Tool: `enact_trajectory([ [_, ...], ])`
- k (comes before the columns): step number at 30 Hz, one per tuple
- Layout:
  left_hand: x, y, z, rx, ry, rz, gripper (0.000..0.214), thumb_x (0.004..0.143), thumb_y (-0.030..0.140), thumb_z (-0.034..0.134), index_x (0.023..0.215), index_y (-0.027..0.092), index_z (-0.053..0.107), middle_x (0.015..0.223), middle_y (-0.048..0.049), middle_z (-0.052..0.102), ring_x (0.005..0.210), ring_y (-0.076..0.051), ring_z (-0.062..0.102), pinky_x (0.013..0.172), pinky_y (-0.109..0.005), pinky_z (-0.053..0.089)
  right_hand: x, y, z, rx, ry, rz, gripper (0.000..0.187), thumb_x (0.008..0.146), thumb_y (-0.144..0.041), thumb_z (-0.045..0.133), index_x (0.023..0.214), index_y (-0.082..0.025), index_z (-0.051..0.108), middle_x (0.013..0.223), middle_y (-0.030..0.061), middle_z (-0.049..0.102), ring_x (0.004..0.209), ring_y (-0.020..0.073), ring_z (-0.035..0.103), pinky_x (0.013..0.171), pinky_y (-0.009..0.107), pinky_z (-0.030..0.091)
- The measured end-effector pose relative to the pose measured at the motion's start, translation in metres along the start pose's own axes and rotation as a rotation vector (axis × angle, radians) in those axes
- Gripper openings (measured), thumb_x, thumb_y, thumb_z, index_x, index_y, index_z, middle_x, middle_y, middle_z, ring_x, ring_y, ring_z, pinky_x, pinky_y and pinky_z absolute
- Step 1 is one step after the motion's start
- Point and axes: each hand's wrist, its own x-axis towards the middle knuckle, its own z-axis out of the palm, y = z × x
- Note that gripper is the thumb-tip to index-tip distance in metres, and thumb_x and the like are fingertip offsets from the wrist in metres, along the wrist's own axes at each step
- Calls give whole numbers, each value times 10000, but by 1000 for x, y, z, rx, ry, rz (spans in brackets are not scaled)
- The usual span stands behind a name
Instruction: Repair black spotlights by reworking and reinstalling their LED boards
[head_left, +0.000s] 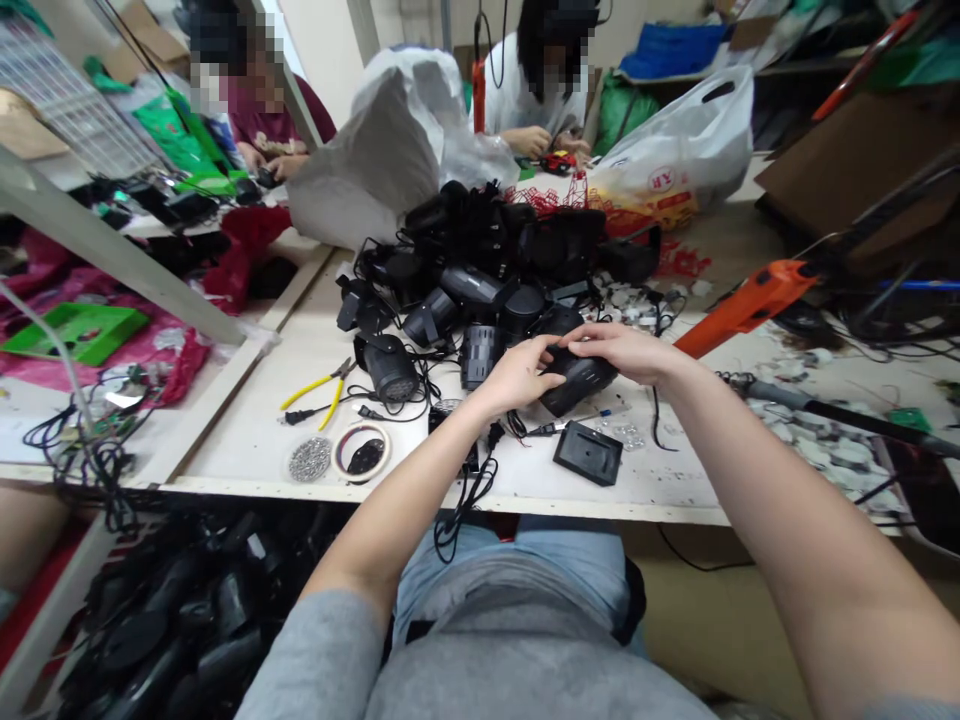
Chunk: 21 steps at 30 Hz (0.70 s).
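My left hand [523,372] and my right hand [616,350] are closed on one black slotted plastic housing [576,388], low over the bench. The left fingers grip its near left side; the right fingers lie over its top right. Just below sits a flat black rectangular plastic cover [588,453]. Small clear pieces [624,433] and a black cord lie beside it. To the left stand a ribbed black cylinder [481,355] and a black lamp-like housing [391,368]. Yellow-handled pliers [324,388] rest near a heap of small metal screws [309,459] and a tape roll [361,428] with black bits inside.
Black housings [480,285] are piled behind my hands. An orange tool [742,300] slants in from the right, above white parts [840,430]. Plastic bags [686,140] and two people at work are across the bench. More black housings [172,610] fill the lower left.
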Motion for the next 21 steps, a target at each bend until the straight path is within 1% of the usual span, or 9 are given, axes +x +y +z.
enact_trajectory([
  [3,1,-3,0,-166,19,-164,396,690,155,829,1075,182,740,892,-43,683,851,-205,660,892,-389,540,12,0,1,33,-7,39,315,750,-478,705,846,-178,716,877,96,742,779,219,668,727,365,561],
  [5,-4,-3,-2,-350,-6,-292,401,698,228,851,1079,178,738,802,-8,652,740,-166,640,799,-353,556,15,-2,2,41,6,38,330,785,-493,678,852,-173,717,894,109,743,787,221,672,734,365,567],
  [7,-12,-2,-4,-570,-1,-390,470,671,266,885,1103,176,722,751,8,641,681,-141,627,713,-305,551,12,-7,5,31,44,21,399,842,-542,614,932,-169,724,950,118,741,843,234,677,785,385,573],
  [9,-22,-1,-9,-755,93,-440,513,641,259,911,1104,171,708,767,-4,663,690,-135,638,690,-281,544,4,-13,13,11,101,-17,488,876,-591,567,1095,-179,709,1078,125,725,977,259,672,908,431,556],
  [12,-40,2,-20,-909,293,-429,468,658,231,901,1070,161,690,859,-24,693,746,-136,654,754,-301,556,-16,-25,34,-165,137,-207,733,796,-655,676,1379,-220,583,1332,138,620,1219,319,594,1086,514,465],
  [14,-53,6,-28,-954,378,-390,420,691,209,876,1056,158,676,907,-24,694,785,-133,661,817,-314,557,-28,-33,51,-338,129,-382,947,712,-678,763,1492,-225,476,1416,166,532,1313,362,529,1125,557,429],
  [15,-59,9,-32,-962,409,-372,404,704,198,866,1055,159,669,919,-22,689,807,-134,665,849,-321,554,-32,-36,60,-404,125,-457,1007,697,-684,778,1523,-220,436,1432,179,497,1341,377,502,1134,572,419],
  [18,-78,20,-41,-962,506,-329,369,741,201,847,1049,164,646,936,-16,667,891,-158,677,937,-355,536,-36,-48,84,-482,102,-602,1062,711,-668,783,1567,-209,353,1486,197,391,1421,396,412,1176,582,379],
  [21,-101,28,-49,-917,583,-292,326,806,262,808,1063,174,628,953,-24,652,955,-186,675,956,-386,535,-32,-58,99,-513,69,-682,1057,716,-615,801,1574,-214,332,1513,191,337,1454,393,368,1185,573,378],
])
